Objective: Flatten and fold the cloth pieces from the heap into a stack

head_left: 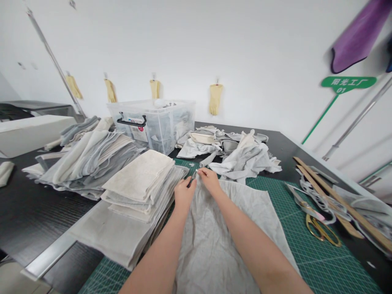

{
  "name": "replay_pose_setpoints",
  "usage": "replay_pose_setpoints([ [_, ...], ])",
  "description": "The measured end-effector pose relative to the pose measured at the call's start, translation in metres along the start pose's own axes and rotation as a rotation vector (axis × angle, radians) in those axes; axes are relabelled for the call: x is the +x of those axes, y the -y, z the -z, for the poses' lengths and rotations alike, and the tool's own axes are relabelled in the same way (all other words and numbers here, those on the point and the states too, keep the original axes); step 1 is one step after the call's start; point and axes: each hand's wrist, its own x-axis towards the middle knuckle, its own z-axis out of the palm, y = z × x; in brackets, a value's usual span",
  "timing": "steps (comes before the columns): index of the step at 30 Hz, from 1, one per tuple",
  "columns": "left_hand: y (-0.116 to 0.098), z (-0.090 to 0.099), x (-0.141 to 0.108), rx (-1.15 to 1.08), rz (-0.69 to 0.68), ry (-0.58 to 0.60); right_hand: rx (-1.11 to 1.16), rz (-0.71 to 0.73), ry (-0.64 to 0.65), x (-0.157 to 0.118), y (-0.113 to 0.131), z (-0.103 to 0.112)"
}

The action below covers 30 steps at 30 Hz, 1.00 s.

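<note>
readable text first: green sign point(349, 83) at upper right, white lettering "阳光工厂" with "01" under it. clear plastic box point(159, 134) has a front label point(137, 130), white with a blue patch and a red-pink round spot; print too small to read.

grey cloth point(211, 241): thin, soft, creased, roughly straight right edge. it lies flat-ish over the green cutting mat point(324, 261), in front of the person, far edge up at the fingertips. mat has a fine pale grid.

right hand point(209, 179): thumb and fingers pinched together on the cloth's far edge. small white bit at the fingertips, too small to identify. left hand point(184, 191): fingers curled closed round a small dark tool point(189, 183), mostly hidden, tip close to the right fingertips. exact type: cannot tell.

just left of the cloth: stack of folded cloths point(142, 175), cream on top, greyer below, coarser weave, edges uneven. beyond it a loose heap of grey and white fabric point(92, 159), then a plain white block-shaped box point(33, 132). black table point(39, 204) shows wood grain.

past the hands: crumpled rag pile point(245, 157), grey and off-white, crowding the mat's far edge. right side: gold-handled scissors point(321, 230) partly on the mat, next to long wooden strips point(333, 192) and pale scraps. yellow gloves point(216, 99) hang on the white wall; purple cloth point(358, 36) at top right.
</note>
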Motion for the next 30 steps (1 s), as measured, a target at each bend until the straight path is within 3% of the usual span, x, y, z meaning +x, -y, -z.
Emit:
replay_pose_setpoints([
  [30,0.002,0.0012,0.0014,0.058,-0.07,0.086,-0.092,0.074,0.037,-0.0013,-0.0008,-0.0011],
])
